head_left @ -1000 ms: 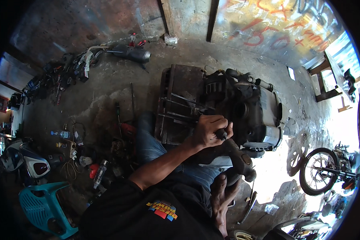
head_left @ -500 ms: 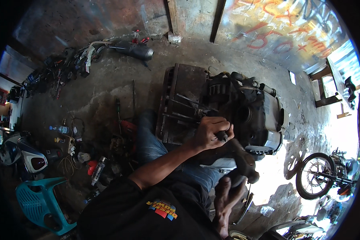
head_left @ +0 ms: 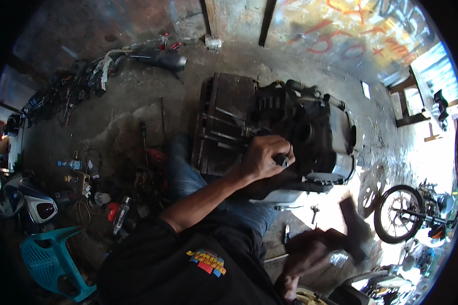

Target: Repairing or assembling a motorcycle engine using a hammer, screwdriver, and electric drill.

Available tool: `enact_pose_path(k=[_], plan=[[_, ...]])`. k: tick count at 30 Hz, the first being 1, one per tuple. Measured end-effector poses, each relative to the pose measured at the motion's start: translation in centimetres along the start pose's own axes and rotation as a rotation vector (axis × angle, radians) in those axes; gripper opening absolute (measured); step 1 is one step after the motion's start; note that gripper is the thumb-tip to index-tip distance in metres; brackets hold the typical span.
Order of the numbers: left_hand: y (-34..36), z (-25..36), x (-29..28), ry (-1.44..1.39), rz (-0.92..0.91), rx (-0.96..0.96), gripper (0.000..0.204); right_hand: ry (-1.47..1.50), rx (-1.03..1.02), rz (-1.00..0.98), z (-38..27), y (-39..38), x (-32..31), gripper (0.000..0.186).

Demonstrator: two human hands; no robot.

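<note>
My left hand is curled in a fist around a dark rod-shaped tool, its blunt end poking up past my thumb; the lower end is hidden beneath my fingers, so I cannot tell what it touches. The dark engine sits just under and to the right of that fist, and a rusty metal box lies to its left and beyond, with thin metal bars across its top reaching toward my knuckles.

My right hand is closed around the handle of a hammer, out to the right and nearer my body than the left fist. Hand and hammer are blurred; the head stands to the right of my grip, well apart from the rod-shaped tool.

My leg in blue jeans is left of the left fist. Farther left lie a green-handled screwdriver and a clear plastic bottle, with a teal plastic chair nearer me. Beyond the hammer, on the right, stands a spoked motorcycle wheel
</note>
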State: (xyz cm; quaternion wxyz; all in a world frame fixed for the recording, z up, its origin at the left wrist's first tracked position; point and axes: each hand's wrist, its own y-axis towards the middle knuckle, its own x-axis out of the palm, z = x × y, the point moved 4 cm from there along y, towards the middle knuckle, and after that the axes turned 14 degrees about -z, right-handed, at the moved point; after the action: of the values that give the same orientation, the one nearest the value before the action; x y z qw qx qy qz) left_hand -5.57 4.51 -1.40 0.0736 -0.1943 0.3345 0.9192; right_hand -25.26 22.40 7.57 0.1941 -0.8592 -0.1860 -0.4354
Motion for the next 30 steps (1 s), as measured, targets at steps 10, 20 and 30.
enact_pose_path(k=[10, 20, 30], plan=[[-0.4, -0.2, 0.1, -0.08, 0.033, -0.026, 0.029, -1.115, -0.042, 0.462, 5.4, 5.7, -2.4, 0.026], [1.8, 2.1, -4.4, -0.549, 0.264, -0.279, 0.018, -0.453, -0.836, 0.465, 5.3, -2.9, -10.8, 0.046], [-1.3, 5.6, -16.7, -0.645, 0.294, -0.037, 0.039, -0.652, -0.684, 0.592, 7.7, -4.2, -15.1, 0.06]])
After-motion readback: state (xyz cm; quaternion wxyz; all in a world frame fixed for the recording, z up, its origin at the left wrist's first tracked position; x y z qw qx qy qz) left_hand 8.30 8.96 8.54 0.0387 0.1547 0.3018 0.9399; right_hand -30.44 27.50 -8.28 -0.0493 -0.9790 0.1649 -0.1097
